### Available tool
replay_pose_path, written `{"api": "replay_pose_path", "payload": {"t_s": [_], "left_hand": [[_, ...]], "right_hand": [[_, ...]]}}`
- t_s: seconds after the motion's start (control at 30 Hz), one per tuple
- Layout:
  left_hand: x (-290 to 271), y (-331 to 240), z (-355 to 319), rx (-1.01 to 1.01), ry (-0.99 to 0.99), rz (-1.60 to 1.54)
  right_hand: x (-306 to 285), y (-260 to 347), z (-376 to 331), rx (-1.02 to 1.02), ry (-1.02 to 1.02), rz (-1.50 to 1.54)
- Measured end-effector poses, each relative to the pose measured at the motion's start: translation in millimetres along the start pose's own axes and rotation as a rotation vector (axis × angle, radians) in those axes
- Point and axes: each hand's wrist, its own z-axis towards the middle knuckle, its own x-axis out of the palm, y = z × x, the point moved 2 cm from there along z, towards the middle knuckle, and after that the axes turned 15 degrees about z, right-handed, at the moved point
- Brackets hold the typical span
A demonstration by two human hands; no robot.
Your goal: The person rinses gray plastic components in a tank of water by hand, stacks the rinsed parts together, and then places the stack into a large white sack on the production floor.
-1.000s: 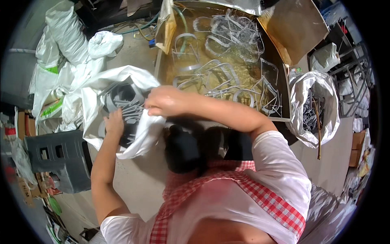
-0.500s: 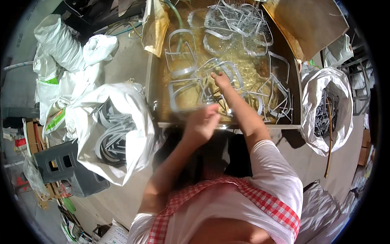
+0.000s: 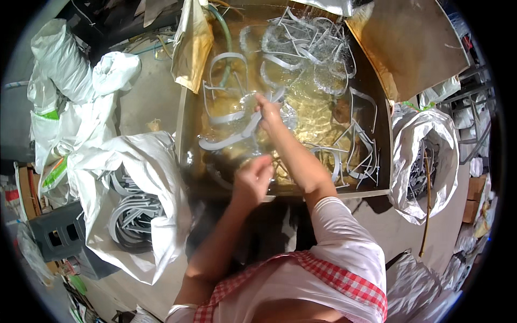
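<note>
A wide metal tank (image 3: 389, 156) of yellowish water stands in front of me, with curved grey plastic strips (image 3: 226, 142) in it. My right hand (image 3: 271, 115) reaches over the middle of the water, its fingers closed around a bunch of these strips; the exact grip is partly hidden. Nearer to me, my left hand (image 3: 252, 180) hovers by the tank's front edge. It is blurred, with the fingers curled in, and what they hold does not show. More strips (image 3: 309, 40) lie heaped at the far end under splashing water, and several others (image 3: 362, 153) sit at the right.
An opened white sack (image 3: 81, 177) full of grey strips stands left of the tank, beside a dark plastic stool (image 3: 56, 231). At the right is another white sack (image 3: 401, 183) with a thin stick (image 3: 427, 215) leaning in it. A green hose (image 3: 225, 40) enters the water.
My view has shifted slightly. The right hand has moved left within the tank, and strips around it have shifted left and bunched up. My left hand stays near the front edge.
</note>
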Motion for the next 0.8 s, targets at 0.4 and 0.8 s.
{"api": "replay_pose_path", "payload": {"t_s": [0.4, 0.8], "left_hand": [[-59.3, -22.1, 22.5, 0.182, -0.525, 0.516], [-24.4, -9.7, 15.6, 0.039, 0.277, -0.431]], "right_hand": [[90.6, 122.4, -152.3, 0.149, 0.965, -1.797], [62.9, 118.8, -169.5, -1.17, 0.758, -1.657]]}}
